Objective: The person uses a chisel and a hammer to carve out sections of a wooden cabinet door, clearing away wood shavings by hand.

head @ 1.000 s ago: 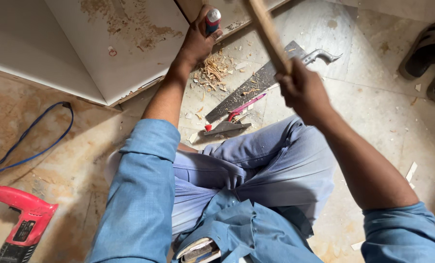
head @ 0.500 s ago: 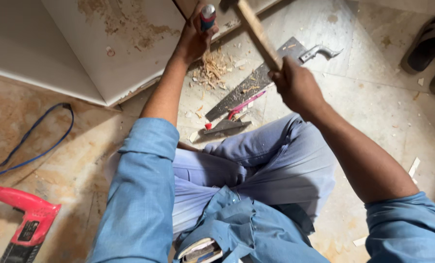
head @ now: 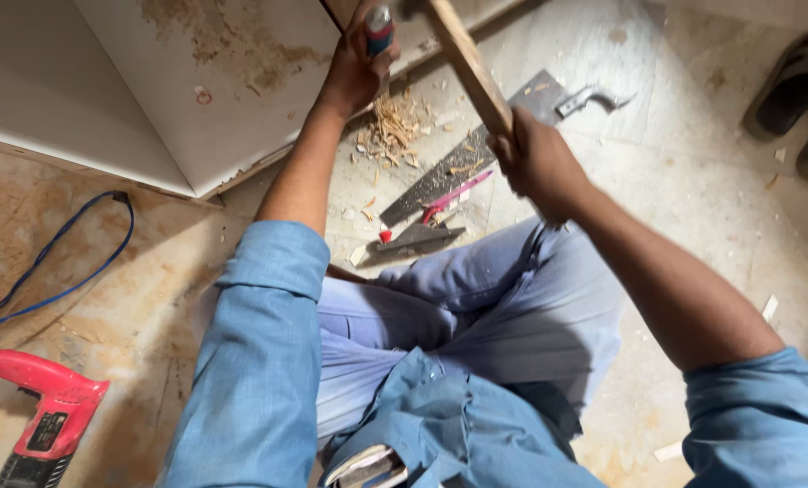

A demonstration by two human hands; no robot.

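I see my blue shirt sleeves (head: 259, 361) and paler blue-grey trousers (head: 476, 316). The tool handle (head: 379, 23) at the far side is red and blue with a pale cap. The wooden shaft (head: 467, 63) is light brown. The board (head: 178, 81), far left, is off-white, blotched tan. The power tool (head: 38, 411), near left, is red and black; its cord (head: 61, 262) is blue. The floor (head: 711, 199) is mottled beige.

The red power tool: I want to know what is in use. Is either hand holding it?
No, the red power tool lies untouched on the floor, far from both hands.
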